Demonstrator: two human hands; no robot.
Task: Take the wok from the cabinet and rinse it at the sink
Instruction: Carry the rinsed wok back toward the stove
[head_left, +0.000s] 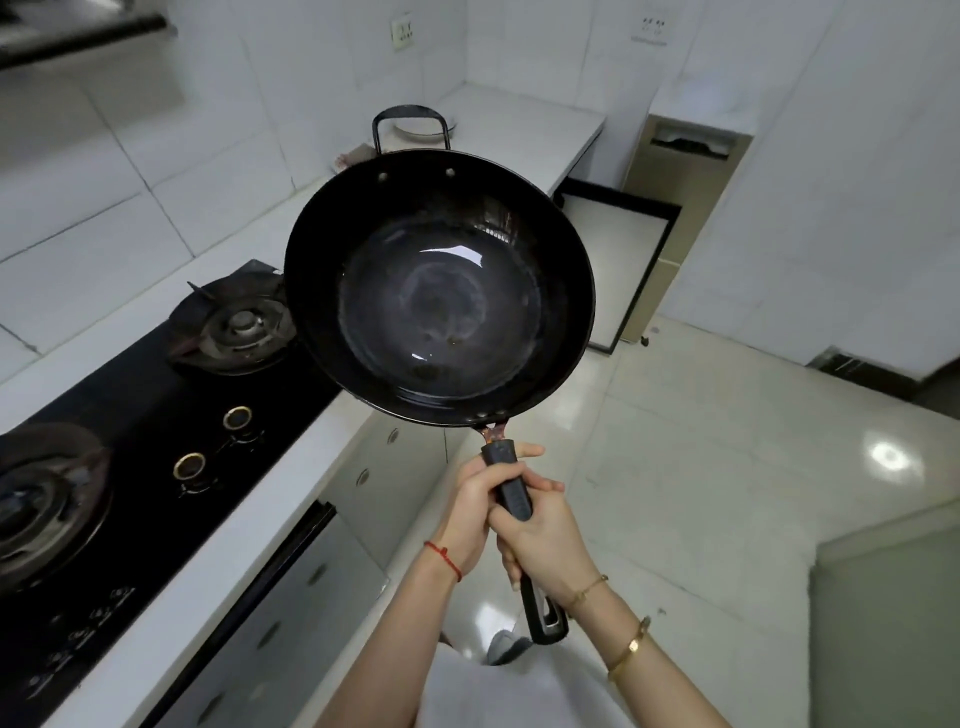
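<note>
A person is holding a black wok (439, 291) out in front of them, above the edge of a white countertop (291, 447) and the pale tiled floor (727, 467). Both hands are gripping the wok's long black handle (514, 499). The left hand (470, 512) is wrapping around the upper part of the handle from the left side, its fingers curling closed behind it, and a red string bracelet (444, 558) is sitting on that wrist. The right hand (545, 540) is closing around the handle just below and to the right, touching the left hand, with 2 gold bracelets (628, 649) showing along the right forearm. The handle's looped end is sticking out below the right wrist.

The wok is facing up towards the camera, its bowl empty and glossy (a few small specks are sitting near the bottom, too small to identify), and its small loop handle (410, 127) is pointing away from the person. Its left rim is overlapping the view of a black gas hob (156, 415), which is set into the countertop with 2 burners (239, 327) and 2 brass-ringed knobs (238, 417). Beyond the wok, a white dish (423, 127) is resting on the far counter near the corner. To the right, a cabinet door (623, 270) is standing open.
</note>
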